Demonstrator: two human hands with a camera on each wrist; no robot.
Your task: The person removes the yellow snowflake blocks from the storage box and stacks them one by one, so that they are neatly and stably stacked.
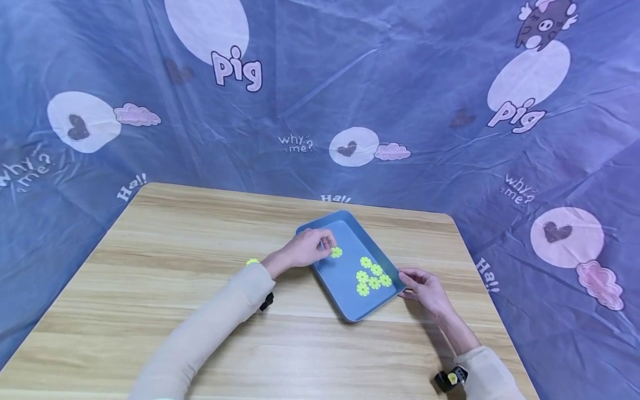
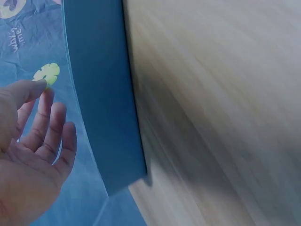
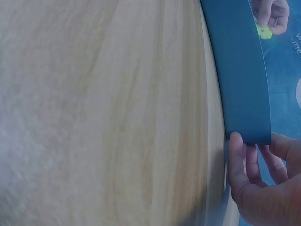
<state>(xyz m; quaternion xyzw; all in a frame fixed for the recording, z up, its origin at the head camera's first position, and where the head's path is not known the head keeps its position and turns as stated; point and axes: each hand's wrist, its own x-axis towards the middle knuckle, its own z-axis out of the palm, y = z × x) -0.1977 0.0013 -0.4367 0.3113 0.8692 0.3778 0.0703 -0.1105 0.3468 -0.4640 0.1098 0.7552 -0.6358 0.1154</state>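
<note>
A blue rectangular tray [image 1: 350, 308] sits at an angle on the table. Several yellow-green flower-shaped pieces [image 1: 374, 283] lie grouped in its right part. Over the tray's far left part, my left hand [image 1: 311, 247] pinches one more flower-shaped piece [image 2: 48, 73] between thumb and index finger, its other fingers loosely bent. My right hand [image 1: 425, 289] grips the tray's right corner, and the right wrist view shows fingers [image 3: 236, 162] on the outside of the tray wall [image 3: 244, 75].
Another yellow-green piece [image 1: 252, 261] lies on the wooden table [image 1: 150, 278], partly hidden behind the left forearm. Blue printed cloth [image 1: 310, 83] hangs behind and beside the table. A black wrist device [image 1: 451, 379] is on the right wrist.
</note>
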